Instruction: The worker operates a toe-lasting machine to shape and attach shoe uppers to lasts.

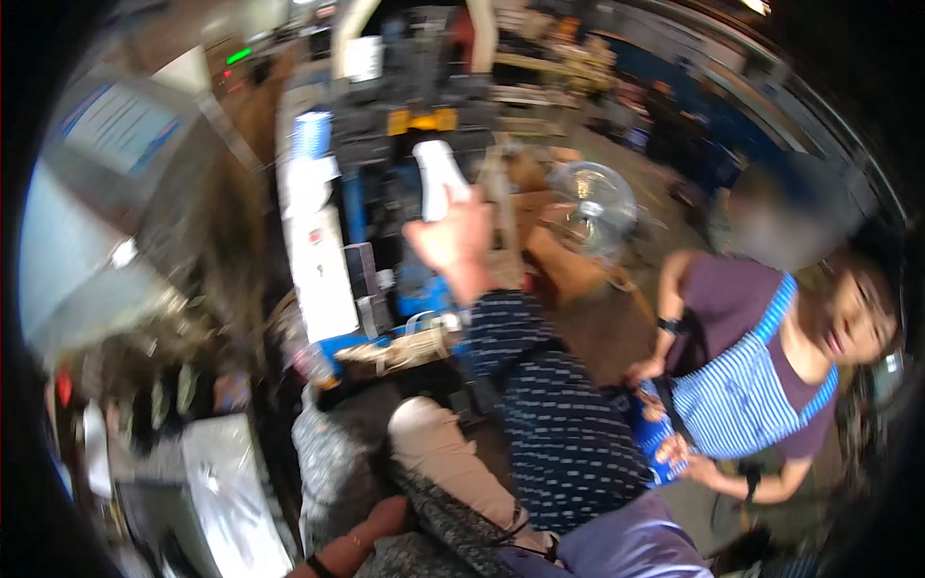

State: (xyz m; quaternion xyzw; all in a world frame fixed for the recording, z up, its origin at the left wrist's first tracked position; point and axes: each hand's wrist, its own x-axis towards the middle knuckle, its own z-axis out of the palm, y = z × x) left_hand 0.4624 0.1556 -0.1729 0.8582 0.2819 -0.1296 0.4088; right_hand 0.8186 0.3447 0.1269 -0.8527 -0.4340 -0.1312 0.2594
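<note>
My right hand (457, 241) stretches forward from a dark patterned sleeve, over a black machine (409, 106) with a yellow part. Thumb and fingers are apart, and the fingertips touch a white flat piece (436, 173) on the machine. Blur hides how firmly they press. Low in the picture, my left hand (387, 517) rests on grey speckled cloth (332, 462), with its fingers hidden. A bundle of pale cord or strips (400, 349) lies at the machine's near edge. To the left of the machine runs a bright white surface (323, 250).
At the right stands a co-worker in a blue-striped apron (737, 409), both hands on a blue item (655, 433). Behind the machine's right side are a clear round fan-like object (591, 207) and brown cardboard (559, 265). A grey metal cabinet (116, 135) fills the upper left.
</note>
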